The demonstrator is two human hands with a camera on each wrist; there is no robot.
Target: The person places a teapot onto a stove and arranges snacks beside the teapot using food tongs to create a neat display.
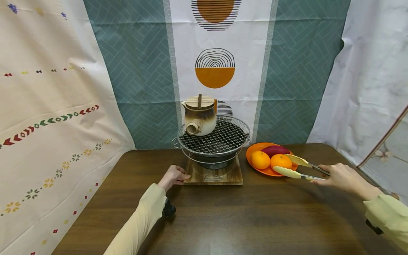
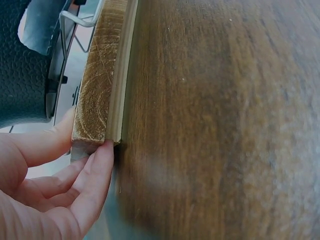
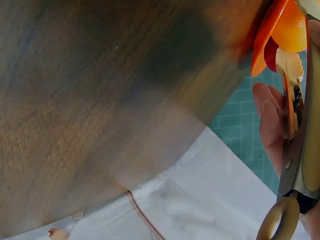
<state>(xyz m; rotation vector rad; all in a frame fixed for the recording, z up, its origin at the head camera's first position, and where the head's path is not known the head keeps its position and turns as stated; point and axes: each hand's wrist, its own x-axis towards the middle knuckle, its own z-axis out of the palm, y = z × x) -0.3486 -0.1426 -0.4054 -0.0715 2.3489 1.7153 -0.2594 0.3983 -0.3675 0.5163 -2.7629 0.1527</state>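
Note:
My left hand [image 1: 176, 176] pinches the left front edge of a wooden board [image 1: 236, 177], with the thumb over the top and the fingers at its underside in the left wrist view. On that board stands a round grill [image 1: 220, 141] with a wire mesh. My right hand [image 1: 345, 179] holds tongs [image 1: 313, 168] with cream-coloured tips. Those tips stand apart, one on each side of the right-hand orange [image 1: 281, 161]; whether they touch it I cannot tell. A second orange [image 1: 260, 160] and a purple sweet potato [image 1: 276, 150] share the orange plate [image 1: 266, 171].
A ceramic teapot [image 1: 204, 122] with a wooden lid sits on the left part of the mesh, its hollow side handle facing me. Behind the dark wooden table [image 1: 229, 212] hangs a patterned cloth [image 1: 146, 71]. Pale cloths hang at both sides.

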